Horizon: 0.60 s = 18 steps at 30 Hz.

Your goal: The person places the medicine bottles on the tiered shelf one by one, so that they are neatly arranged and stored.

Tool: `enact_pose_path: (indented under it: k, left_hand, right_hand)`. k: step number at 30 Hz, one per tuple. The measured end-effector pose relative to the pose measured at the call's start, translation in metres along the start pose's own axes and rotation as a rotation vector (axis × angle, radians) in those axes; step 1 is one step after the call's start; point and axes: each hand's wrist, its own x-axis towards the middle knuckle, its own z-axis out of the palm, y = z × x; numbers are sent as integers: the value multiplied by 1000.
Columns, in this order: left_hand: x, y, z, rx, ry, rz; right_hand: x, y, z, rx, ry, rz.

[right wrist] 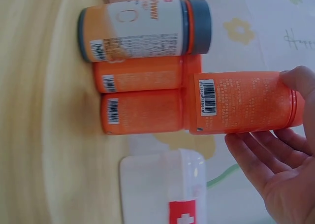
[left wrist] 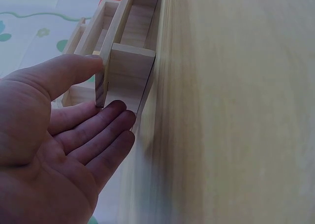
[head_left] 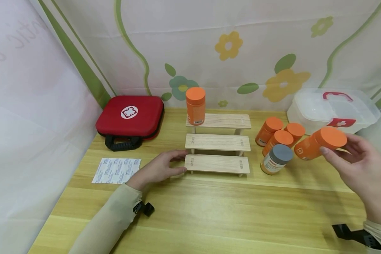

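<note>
My right hand [head_left: 362,165] grips an orange bottle [right wrist: 241,103] near its lid, thumb on one side and fingers on the other. The bottle is tilted, lifted beside several upright bottles. Closest are a grey-lidded bottle [head_left: 274,160] with a pale label and an orange-lidded bottle [head_left: 280,137] behind it. My left hand [head_left: 160,167] holds the left end of the lowest step of a three-step wooden rack [head_left: 217,164], thumb and fingers either side of the board's end [left wrist: 101,81]. On the rack's top step, at the left, stands another orange bottle [head_left: 195,107].
A red first-aid case [head_left: 130,116] with a black handle lies at the back left. In front of it is a printed white packet [head_left: 116,170]. A white box [head_left: 331,109] with a translucent lid stands at the back right, and a patterned cloth [head_left: 184,46] hangs behind the table.
</note>
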Motion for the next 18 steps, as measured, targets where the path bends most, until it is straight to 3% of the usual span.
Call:
enact_pose_path:
  k: [18]
  left_hand:
    - [0,-1,0,8,1,11]
  right_hand:
    - [21,-39,9,63,41,-200]
